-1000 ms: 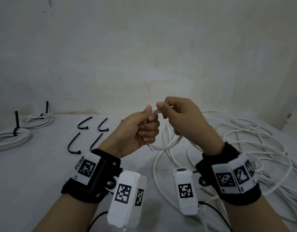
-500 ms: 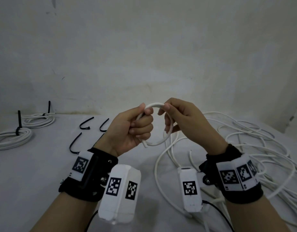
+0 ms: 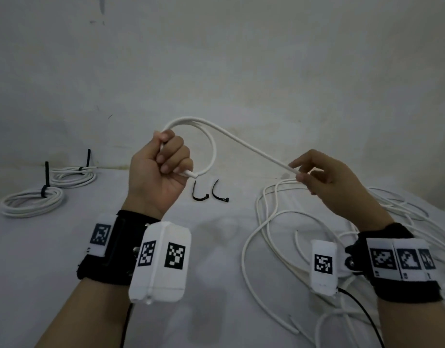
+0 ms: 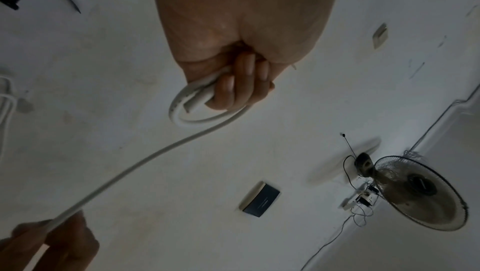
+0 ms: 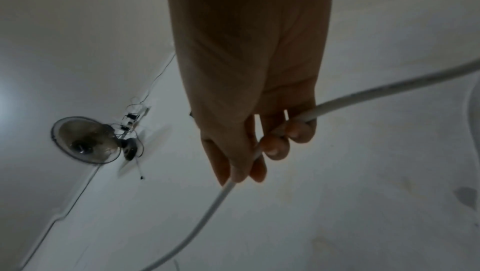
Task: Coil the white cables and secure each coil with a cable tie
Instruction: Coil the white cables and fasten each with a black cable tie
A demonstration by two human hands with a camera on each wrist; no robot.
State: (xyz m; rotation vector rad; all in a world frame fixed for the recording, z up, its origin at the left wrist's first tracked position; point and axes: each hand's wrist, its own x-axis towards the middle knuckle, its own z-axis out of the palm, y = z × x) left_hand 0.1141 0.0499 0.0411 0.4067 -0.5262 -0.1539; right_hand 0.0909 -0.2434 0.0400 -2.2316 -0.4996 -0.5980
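Note:
My left hand (image 3: 163, 167) (image 4: 233, 78) is raised above the table and grips one small loop of a white cable (image 3: 211, 149) (image 4: 182, 115), its cut end poking out below the fist. The cable runs on in a straight slant to my right hand (image 3: 314, 174) (image 5: 272, 144), which pinches it between thumb and fingers. Beyond that hand the cable drops into a loose tangle of white cable (image 3: 279, 222) on the table at the right. Two black cable ties (image 3: 209, 193) lie on the table between my hands.
Two finished white coils (image 3: 32, 203), each bound with a black tie, lie at the far left near the wall. The grey table (image 3: 40, 247) stretches in front. A wall fan (image 4: 420, 191) shows in both wrist views.
My hands were close together forming the first loop. Now the left hand has risen and moved left with the loop, and the right hand has slid out to the right along the cable.

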